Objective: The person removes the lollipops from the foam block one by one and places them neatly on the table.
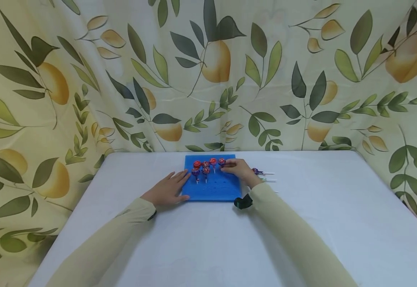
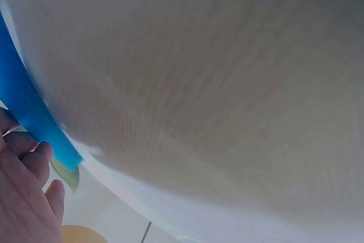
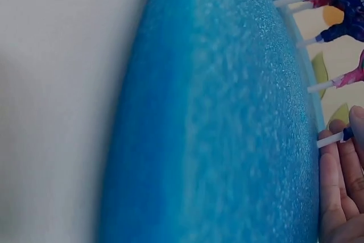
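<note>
A blue foam board (image 1: 217, 188) lies on the white table (image 1: 208, 239), with several wrapped lollipops (image 1: 205, 167) standing upright in its far rows. My left hand (image 1: 170, 188) lies flat with straight fingers on the board's left edge; the left wrist view shows its fingers (image 2: 25, 197) beside the blue edge (image 2: 34, 115). At the board's far right corner, my right hand (image 1: 237, 167) pinches a red-and-purple lollipop (image 1: 222, 161) that stands in the board. In the right wrist view, its white stick (image 3: 330, 139) runs from the foam (image 3: 227, 118) into my fingers (image 3: 341, 192).
Two loose lollipops (image 1: 257, 172) lie on the table just right of the board, behind my right hand. A black wrist camera (image 1: 243, 202) sits on my right sleeve. A leaf-and-fruit patterned curtain (image 1: 208, 71) hangs close behind the table. The board's near rows show open holes.
</note>
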